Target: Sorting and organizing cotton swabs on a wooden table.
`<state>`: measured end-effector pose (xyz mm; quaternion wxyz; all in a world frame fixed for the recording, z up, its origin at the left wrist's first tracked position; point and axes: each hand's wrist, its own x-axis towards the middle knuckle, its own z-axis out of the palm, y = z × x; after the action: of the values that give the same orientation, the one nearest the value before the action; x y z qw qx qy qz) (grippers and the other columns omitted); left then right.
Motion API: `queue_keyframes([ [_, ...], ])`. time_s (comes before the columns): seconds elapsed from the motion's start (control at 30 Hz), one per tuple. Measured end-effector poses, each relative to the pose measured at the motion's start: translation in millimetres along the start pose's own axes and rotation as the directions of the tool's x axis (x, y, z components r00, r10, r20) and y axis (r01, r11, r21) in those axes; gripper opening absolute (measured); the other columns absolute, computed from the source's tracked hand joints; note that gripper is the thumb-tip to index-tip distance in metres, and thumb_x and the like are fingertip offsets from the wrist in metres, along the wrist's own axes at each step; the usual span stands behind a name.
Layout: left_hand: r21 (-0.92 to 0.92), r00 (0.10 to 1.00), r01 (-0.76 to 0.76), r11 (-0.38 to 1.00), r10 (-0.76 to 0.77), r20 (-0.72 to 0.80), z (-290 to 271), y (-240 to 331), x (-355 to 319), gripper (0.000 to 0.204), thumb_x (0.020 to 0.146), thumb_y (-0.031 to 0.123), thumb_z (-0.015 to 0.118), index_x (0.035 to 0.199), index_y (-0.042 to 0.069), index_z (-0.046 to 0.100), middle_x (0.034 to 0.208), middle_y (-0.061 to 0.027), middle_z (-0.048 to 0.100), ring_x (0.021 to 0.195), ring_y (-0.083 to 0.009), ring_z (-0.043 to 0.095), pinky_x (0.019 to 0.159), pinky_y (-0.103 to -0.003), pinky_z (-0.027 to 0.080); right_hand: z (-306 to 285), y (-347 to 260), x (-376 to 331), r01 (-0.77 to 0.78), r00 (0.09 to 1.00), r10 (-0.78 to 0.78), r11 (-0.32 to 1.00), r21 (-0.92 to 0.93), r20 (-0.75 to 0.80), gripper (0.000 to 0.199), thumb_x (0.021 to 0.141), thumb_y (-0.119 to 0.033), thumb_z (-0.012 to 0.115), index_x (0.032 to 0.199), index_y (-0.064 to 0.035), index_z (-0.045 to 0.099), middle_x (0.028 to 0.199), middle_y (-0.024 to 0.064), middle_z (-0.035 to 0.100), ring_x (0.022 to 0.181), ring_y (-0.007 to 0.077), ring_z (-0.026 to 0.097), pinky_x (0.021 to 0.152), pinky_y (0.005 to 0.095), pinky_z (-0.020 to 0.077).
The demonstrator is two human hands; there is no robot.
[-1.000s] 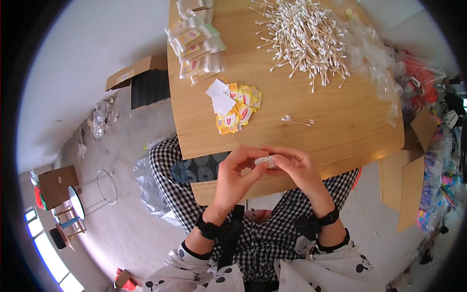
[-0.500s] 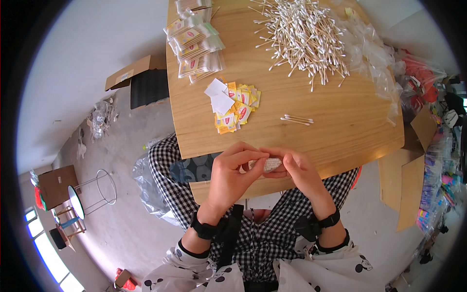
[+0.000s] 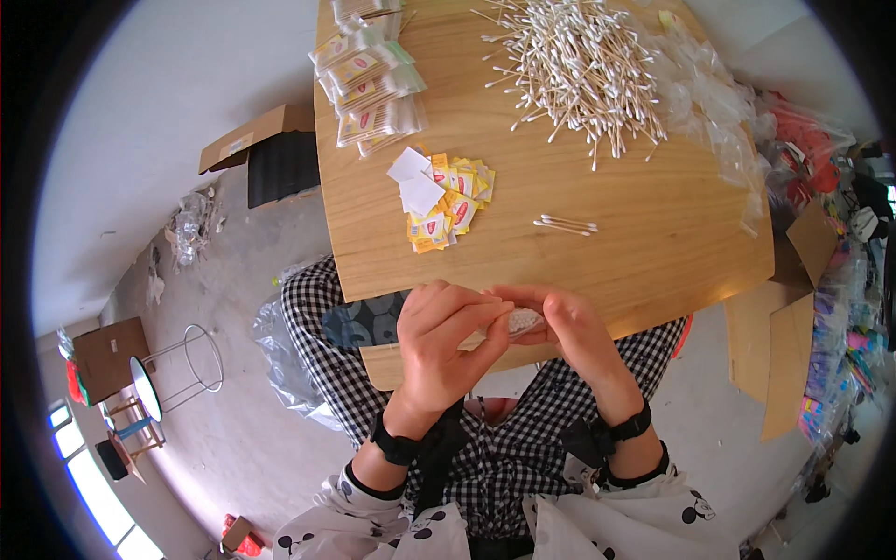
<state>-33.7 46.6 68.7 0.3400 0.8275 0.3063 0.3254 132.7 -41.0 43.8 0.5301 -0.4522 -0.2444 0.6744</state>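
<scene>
Near the table's front edge, both of my hands hold a bundle of cotton swabs, its white tips facing up toward me. A clear plastic bag seems to wrap it, though the fingers cover most of it. My right hand is wrapped round the bundle's right side. My left hand pinches at its left end, thumb and fingertips pressed together. Just beyond the hands lie a few loose cotton swabs. To their left is a heap of yellow and white printed cards, some with the blank side up.
A large pile of cotton swabs covers the table's far middle. Filled swab packets are stacked at the far left. Crumpled clear plastic bags lie along the right edge. An opened cardboard box stands on the floor at right.
My left hand has shifted slightly left and down, and its fingers have curled closer over the bundle's end. The right hand keeps its hold. The whole view has shifted a little.
</scene>
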Motion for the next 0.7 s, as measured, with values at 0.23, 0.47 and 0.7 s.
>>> queue_keyframes([
  [0.23,-0.477,0.911,0.410,0.777,-0.330,0.246,3,-14,-11,0.028,0.077,-0.002,0.077,0.104,-0.001,0.071,0.107,-0.0102,0.069,0.104,-0.0213,0.063,0.091,-0.032,0.049,-9,5,3,0.021,0.999,-0.022,0.999,0.035,0.046,0.051,0.100,-0.030,0.058,0.137,0.0041,0.049,0.131,0.0128,0.057,0.114,0.0185,0.059,0.095,0.0311,0.0541],
  [0.47,-0.438,0.925,0.374,0.818,-0.298,0.234,11,-25,-18,0.033,0.078,-0.002,0.076,0.110,0.001,0.070,0.113,-0.0113,0.068,0.105,-0.0217,0.064,0.092,-0.031,0.050,-4,10,0,0.016,1.000,-0.015,0.999,0.050,-0.014,0.048,0.093,-0.004,0.064,0.138,0.0005,0.050,0.130,0.0098,0.058,0.113,0.0175,0.061,0.093,0.0296,0.0550],
  [0.7,-0.367,0.967,0.255,0.895,-0.239,0.088,17,-18,-15,0.028,0.080,-0.001,0.075,0.107,0.004,0.072,0.108,-0.0112,0.071,0.096,-0.0232,0.068,0.083,-0.031,0.054,-1,15,-2,0.214,0.958,-0.241,0.962,-0.171,-0.156,0.025,0.093,0.002,0.061,0.118,0.0030,0.065,0.122,0.0136,0.065,0.102,0.0185,0.067,0.087,0.0291,0.0579],
])
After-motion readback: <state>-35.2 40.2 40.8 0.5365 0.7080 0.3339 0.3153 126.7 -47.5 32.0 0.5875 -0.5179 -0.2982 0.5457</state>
